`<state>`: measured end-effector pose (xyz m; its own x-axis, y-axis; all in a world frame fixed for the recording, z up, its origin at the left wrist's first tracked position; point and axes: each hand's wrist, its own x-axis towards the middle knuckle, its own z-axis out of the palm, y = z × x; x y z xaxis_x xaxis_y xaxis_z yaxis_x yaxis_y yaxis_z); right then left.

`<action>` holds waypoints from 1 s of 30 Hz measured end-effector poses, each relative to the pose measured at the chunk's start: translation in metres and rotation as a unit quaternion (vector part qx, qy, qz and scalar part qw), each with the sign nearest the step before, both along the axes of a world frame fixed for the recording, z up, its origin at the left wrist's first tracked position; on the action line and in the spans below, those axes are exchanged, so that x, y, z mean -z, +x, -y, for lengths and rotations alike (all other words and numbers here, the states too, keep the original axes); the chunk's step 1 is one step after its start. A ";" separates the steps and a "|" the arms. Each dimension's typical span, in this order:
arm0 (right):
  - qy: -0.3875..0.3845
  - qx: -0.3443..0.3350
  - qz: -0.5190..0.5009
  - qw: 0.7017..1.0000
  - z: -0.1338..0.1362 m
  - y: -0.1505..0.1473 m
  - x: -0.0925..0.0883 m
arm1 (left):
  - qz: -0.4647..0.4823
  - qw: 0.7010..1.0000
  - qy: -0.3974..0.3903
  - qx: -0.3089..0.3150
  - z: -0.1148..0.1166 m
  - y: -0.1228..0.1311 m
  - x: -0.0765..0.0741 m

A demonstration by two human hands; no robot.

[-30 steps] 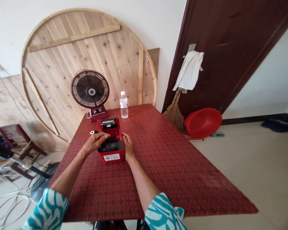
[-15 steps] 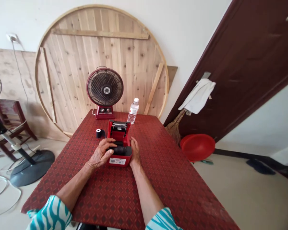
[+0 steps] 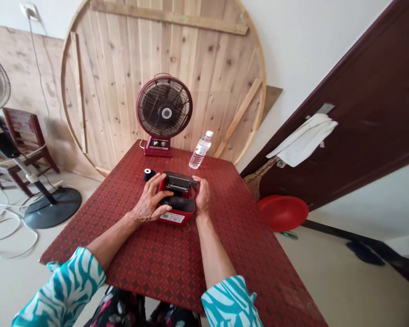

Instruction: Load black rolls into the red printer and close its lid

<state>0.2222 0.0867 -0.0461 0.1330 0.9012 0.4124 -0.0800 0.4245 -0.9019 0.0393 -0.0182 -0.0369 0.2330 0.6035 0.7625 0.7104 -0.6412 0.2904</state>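
Right in the middle of the red diamond-patterned tabletop (image 3: 88, 240) sits a red thermal receipt printer (image 3: 177, 213), opened up, with a dark roll (image 3: 179, 204) lying in its paper well. The left hand (image 3: 150, 200) is spread wide across the printer's left side, thumb reaching toward the roll; whether it's truly gripping, I can't tell. The right hand (image 3: 202, 196) is narrower, fingers curled around the printer's right edge beside the dark print-head section (image 3: 177, 180). On the front there's a white sticker (image 3: 172, 218) with a code and lines of print, too small to read from here. Just left of the printer, a small black roll (image 3: 149, 174) stands on end, almost touching the left hand. Behind them, a maroon desk fan (image 3: 164, 107) stands on its base, with a clear water bottle (image 3: 200, 151) to its right, its label unreadable. Off the table, there's a red plastic basin (image 3: 282, 213) on the floor and a straw broom (image 3: 259, 181) against a dark brown door (image 3: 361, 113).
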 end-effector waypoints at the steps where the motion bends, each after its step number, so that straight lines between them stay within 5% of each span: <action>1: 0.017 0.015 0.020 1.000 0.007 0.001 0.002 | 0.005 1.000 -0.006 -0.007 0.000 -0.001 0.001; 8: 0.049 0.069 0.123 0.989 0.032 0.002 0.012 | -0.005 0.999 -0.037 -0.033 -0.010 -0.015 0.014; 19: 0.024 0.032 0.045 0.998 0.033 0.002 0.024 | 0.024 0.996 -0.067 -0.053 -0.008 -0.012 0.019; 23: -0.046 0.008 -0.028 0.999 0.041 -0.004 0.030 | 0.097 0.991 -0.094 -0.004 -0.004 -0.012 0.017; 26: -0.100 0.001 -0.103 0.990 0.043 -0.010 0.035 | 0.249 0.961 -0.119 0.014 -0.003 -0.010 0.017; 30: -0.127 0.016 -0.088 0.988 0.042 -0.011 0.038 | 0.427 0.870 -0.243 0.044 -0.003 -0.004 0.015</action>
<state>0.2114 0.0444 -0.0837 0.2131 0.9669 0.1406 -0.2356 0.1905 -0.9530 0.0356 -0.0149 -0.0524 -0.2317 0.9113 0.3404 0.0561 -0.3368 0.9399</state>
